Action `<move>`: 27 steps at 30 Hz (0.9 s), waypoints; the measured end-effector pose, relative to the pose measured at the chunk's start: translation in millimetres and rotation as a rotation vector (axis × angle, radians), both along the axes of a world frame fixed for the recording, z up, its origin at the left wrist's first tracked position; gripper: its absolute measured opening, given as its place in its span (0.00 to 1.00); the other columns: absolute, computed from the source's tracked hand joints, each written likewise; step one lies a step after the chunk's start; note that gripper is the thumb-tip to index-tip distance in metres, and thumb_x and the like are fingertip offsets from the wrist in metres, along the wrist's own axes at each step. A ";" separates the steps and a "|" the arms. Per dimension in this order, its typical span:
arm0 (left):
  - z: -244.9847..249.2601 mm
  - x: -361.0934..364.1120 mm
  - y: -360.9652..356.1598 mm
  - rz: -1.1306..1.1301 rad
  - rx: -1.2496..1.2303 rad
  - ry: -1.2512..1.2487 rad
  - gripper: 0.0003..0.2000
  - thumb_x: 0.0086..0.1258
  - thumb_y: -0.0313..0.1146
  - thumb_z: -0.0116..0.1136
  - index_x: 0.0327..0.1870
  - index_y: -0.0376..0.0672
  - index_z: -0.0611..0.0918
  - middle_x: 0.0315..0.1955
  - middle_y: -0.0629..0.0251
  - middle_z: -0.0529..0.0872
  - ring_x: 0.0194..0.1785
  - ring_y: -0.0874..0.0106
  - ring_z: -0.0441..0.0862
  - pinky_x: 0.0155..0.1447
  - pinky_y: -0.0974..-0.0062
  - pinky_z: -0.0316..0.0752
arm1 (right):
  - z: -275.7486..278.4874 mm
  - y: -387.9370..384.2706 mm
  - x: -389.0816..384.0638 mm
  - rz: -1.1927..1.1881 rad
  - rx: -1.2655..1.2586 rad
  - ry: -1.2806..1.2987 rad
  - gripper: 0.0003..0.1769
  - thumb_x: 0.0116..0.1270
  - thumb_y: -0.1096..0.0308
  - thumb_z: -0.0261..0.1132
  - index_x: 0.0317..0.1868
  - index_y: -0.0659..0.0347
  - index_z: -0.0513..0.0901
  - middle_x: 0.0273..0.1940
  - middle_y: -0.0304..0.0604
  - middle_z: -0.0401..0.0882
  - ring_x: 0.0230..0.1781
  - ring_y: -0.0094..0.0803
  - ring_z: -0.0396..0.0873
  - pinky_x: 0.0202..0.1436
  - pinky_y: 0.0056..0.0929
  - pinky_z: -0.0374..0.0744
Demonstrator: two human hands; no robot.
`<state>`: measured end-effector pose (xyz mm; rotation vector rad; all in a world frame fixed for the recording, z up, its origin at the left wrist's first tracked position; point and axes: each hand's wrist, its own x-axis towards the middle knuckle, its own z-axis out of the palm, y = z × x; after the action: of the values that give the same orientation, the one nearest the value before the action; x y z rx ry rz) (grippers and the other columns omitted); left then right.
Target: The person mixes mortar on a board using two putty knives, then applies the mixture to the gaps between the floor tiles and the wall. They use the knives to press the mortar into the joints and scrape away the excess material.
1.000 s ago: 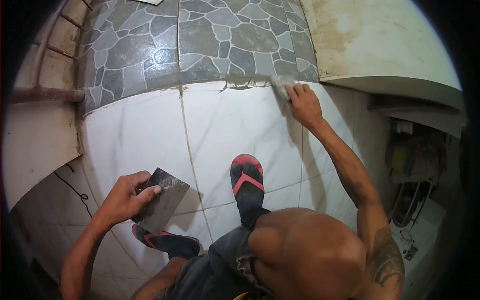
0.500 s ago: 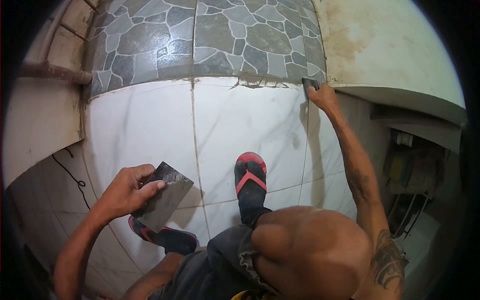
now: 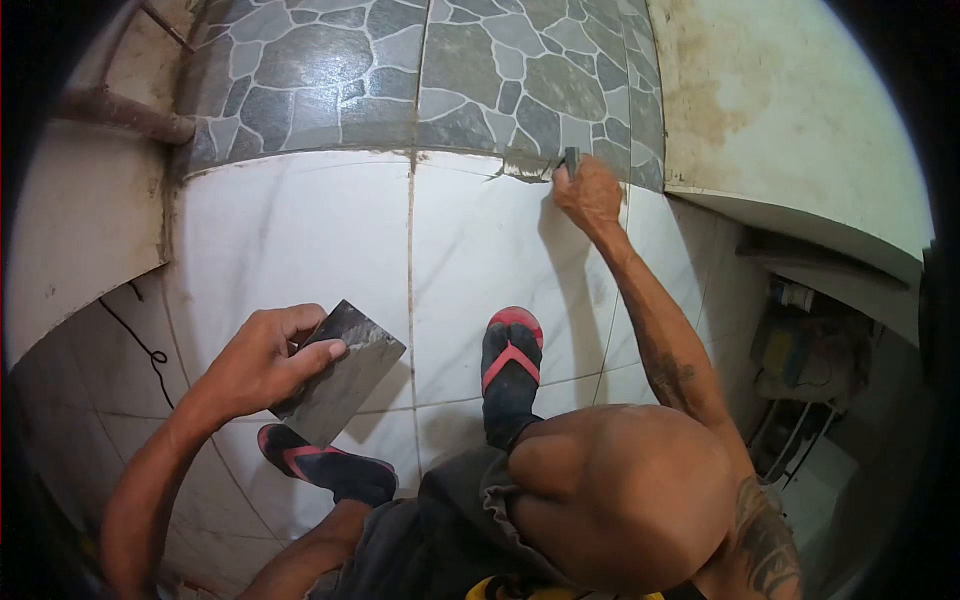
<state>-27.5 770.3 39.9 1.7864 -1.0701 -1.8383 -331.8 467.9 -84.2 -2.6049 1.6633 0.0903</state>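
Note:
My left hand [image 3: 285,358] is closed on a flat dark grey plate [image 3: 345,385], thumb on top, with some pale paste near its upper edge. The plate hangs over the white tiles [image 3: 300,240]. My right hand [image 3: 590,190] grips a small dark tool [image 3: 571,160], mostly hidden by the fingers. That tool touches the joint between the white tiles and the grey stone-patterned tiles [image 3: 330,60]. Just left of the tool, a strip of grey paste [image 3: 527,165] lies along the joint.
My feet, in dark socks and red flip-flops [image 3: 512,350], rest on the white tiles. Pale walls flank both sides. A rusty pipe [image 3: 125,115] is at upper left, a black cable [image 3: 135,340] below it. Items on a rack [image 3: 800,350] stand at right.
My right hand has moved left along the joint with the tool, which is now turned more upright. My left hand still holds the plate, in nearly the same place. The view has shifted slightly.

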 end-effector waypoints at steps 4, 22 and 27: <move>-6.9 1.8 5.5 0.071 -0.010 0.086 0.12 0.71 0.36 0.61 0.35 0.34 0.78 0.24 0.73 0.74 0.31 0.82 0.70 0.35 0.78 0.67 | -9.1 20.5 30.3 0.074 -0.045 -0.063 0.20 0.60 0.53 0.64 0.36 0.65 0.79 0.34 0.55 0.81 0.35 0.51 0.83 0.37 0.49 0.80; -29.4 12.0 24.9 0.652 -0.039 0.071 0.13 0.79 0.41 0.52 0.47 0.39 0.78 0.30 0.73 0.78 0.31 0.84 0.72 0.34 0.81 0.68 | 61.6 72.8 105.9 -0.316 1.519 -1.493 0.16 0.69 0.68 0.62 0.47 0.77 0.76 0.44 0.54 0.80 0.40 0.43 0.84 0.47 0.43 0.89; -36.9 -1.9 -1.1 0.896 -0.034 0.325 0.13 0.80 0.40 0.49 0.51 0.38 0.77 0.37 0.70 0.80 0.35 0.80 0.76 0.39 0.77 0.75 | 119.2 99.6 93.2 0.003 1.280 -1.304 0.20 0.69 0.71 0.60 0.58 0.74 0.75 0.50 0.52 0.80 0.49 0.38 0.82 0.58 0.38 0.82</move>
<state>-29.4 769.1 3.1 1.4937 -0.1114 -1.4277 -238.6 567.5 35.0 -1.1167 0.6410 -0.3440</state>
